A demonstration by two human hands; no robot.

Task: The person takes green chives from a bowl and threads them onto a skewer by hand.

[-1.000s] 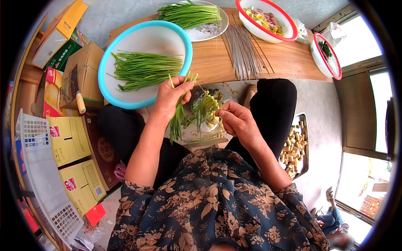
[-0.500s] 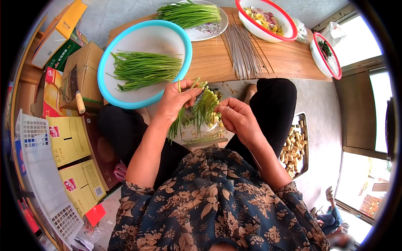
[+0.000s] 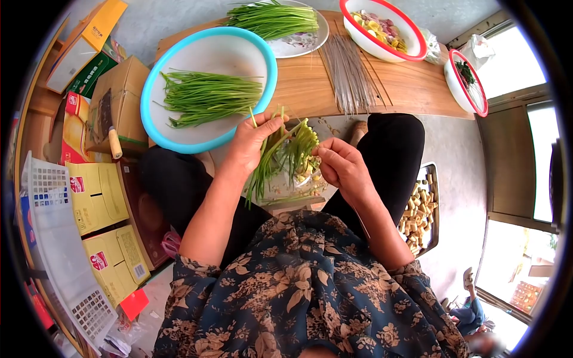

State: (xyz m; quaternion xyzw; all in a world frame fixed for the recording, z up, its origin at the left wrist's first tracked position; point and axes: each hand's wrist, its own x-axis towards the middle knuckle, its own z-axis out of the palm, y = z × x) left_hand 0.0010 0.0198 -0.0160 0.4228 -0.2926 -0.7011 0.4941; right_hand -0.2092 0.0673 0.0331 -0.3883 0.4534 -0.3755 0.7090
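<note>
My left hand (image 3: 253, 140) is closed around a few strands of green chives (image 3: 258, 179), whose ends hang below the fingers. Just to its right is a dense bunch of folded chives (image 3: 303, 143), pale cut ends at the top. At that bunch's right edge, my right hand (image 3: 340, 160) pinches what looks like a thin skewer; a fine line runs back along the forearm, and the fingers hide most of it. Behind the left hand, a blue-rimmed basin (image 3: 145, 113) holds more loose chives (image 3: 212, 98).
On the wooden table (image 3: 298, 89) are thin metal skewers (image 3: 346, 74), a plate of chives (image 3: 322, 36) and two red-rimmed bowls (image 3: 425, 45). A tray of short brown pieces (image 3: 421, 215) stands right, cartons (image 3: 98, 197) and a knife (image 3: 113, 140) left. Another person (image 3: 471, 313) is at lower right.
The left hand has turned slightly and sits a little farther right. The folded bunch and hanging strands have shifted slightly right. The right hand still pinches at the bunch's edge.
</note>
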